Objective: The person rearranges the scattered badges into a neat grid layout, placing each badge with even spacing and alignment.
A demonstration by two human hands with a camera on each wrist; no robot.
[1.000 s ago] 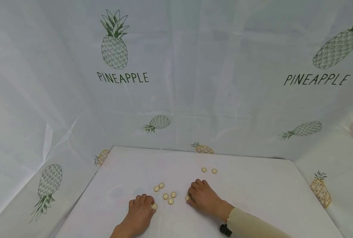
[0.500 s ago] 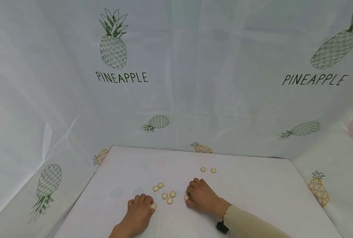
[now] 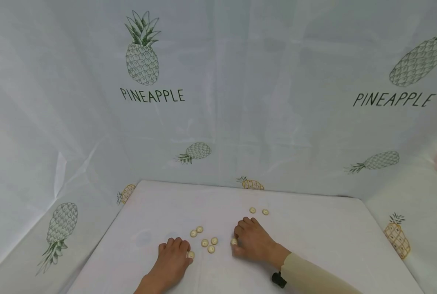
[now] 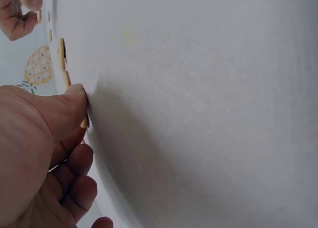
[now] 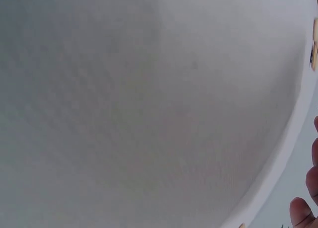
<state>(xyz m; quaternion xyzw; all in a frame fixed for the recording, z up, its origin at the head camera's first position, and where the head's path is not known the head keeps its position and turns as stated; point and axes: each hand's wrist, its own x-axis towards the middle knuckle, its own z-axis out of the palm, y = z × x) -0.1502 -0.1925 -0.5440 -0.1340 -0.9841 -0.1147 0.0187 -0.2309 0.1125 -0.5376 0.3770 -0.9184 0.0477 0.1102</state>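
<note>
In the head view my left hand (image 3: 169, 261) pinches a small round pale wooden disc (image 3: 191, 255) by its edge, low over the white table. The left wrist view shows the thumb over this disc (image 4: 85, 122), most of it hidden. My right hand (image 3: 254, 242) holds a like disc (image 3: 234, 241) between thumb and fingers, partly covered. Between the hands lie three discs (image 3: 211, 249) in a cluster, with a touching pair (image 3: 196, 231) farther off to the left. In the right wrist view only some fingertips (image 5: 301, 210) show at the edge.
Two more discs (image 3: 258, 211) lie side by side farther back, beyond my right hand. The white tabletop (image 3: 314, 232) meets cloth walls (image 3: 240, 122) printed with pineapples at its back and sides. A small black object (image 3: 279, 280) sits under my right sleeve (image 3: 310, 274).
My right hand has shifted slightly away from me and a little to the right, its disc moving with it. The left hand and the loose discs have stayed in place.
</note>
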